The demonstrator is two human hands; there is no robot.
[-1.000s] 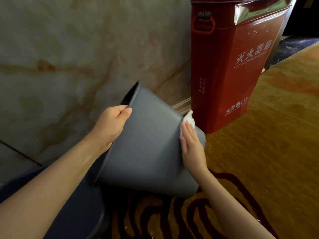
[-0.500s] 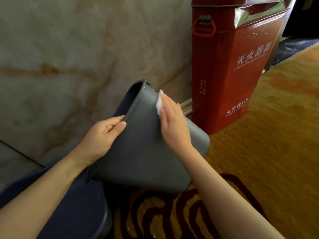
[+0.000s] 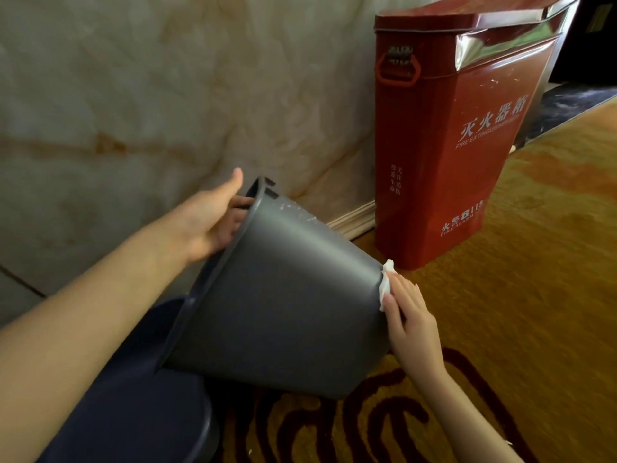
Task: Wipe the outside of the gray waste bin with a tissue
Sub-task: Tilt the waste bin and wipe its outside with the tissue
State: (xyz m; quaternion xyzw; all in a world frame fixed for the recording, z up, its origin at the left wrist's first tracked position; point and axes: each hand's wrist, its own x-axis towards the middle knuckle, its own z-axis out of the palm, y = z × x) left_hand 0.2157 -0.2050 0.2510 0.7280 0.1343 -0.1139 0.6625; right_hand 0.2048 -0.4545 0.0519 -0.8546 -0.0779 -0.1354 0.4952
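The gray waste bin [image 3: 283,302] is tipped on its side above the carpet, its open mouth facing left toward the wall and its base pointing right. My left hand [image 3: 208,222] grips the upper rim, fingers inside the mouth and thumb raised. My right hand [image 3: 409,315] presses a white tissue [image 3: 385,284] flat against the base edge of the bin on the right. White specks show on the bin's side near the rim.
A tall red fire extinguisher box [image 3: 447,135] stands against the marble wall [image 3: 133,95] just right of the bin. A dark blue round lid or bin [image 3: 133,412] lies at lower left. Yellow carpet [image 3: 534,295] with dark red swirls covers the floor.
My right hand slid the tissue from the bin's upper side near the rim down to the base edge. My left hand shifted from the side of the rim to its top, and the bin turned.
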